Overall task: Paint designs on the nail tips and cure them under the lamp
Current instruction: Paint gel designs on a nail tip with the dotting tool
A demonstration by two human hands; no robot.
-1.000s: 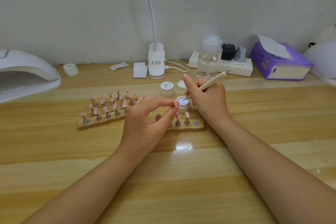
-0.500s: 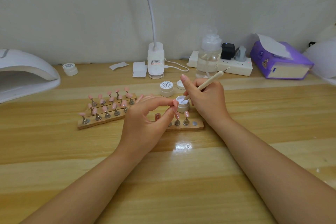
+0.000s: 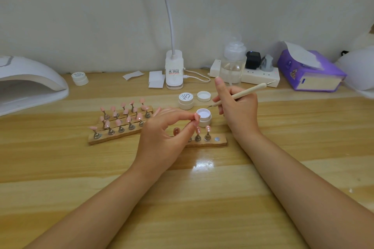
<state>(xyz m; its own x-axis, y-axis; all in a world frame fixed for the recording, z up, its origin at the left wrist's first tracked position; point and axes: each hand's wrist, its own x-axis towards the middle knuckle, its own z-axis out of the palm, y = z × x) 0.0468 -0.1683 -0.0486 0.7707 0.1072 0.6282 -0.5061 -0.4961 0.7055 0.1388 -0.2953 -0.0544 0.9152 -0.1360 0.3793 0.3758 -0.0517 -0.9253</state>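
The left hand (image 3: 162, 133) pinches a small pink nail tip (image 3: 196, 117) between thumb and forefinger, just beside the open white gel pot (image 3: 204, 116). The right hand (image 3: 238, 111) grips a slim cream-handled detail brush (image 3: 240, 95), forefinger raised straight, bristle end poised just above and right of the pot. Below the fingers lies a flat wooden holder strip (image 3: 214, 142) carrying pink tips on metal stands; three more wooden strips of pink tips (image 3: 121, 121) lie to the left. A closed white jar (image 3: 185, 100) and a loose white lid (image 3: 203, 96) sit behind the pot. All rest on a glossy light-wood table (image 3: 182, 198) against a plain pale wall (image 3: 101, 16). A white curing lamp (image 3: 30, 85) stands far left; a purple tissue box (image 3: 309, 73) and white power strip (image 3: 261, 76) line the back right.
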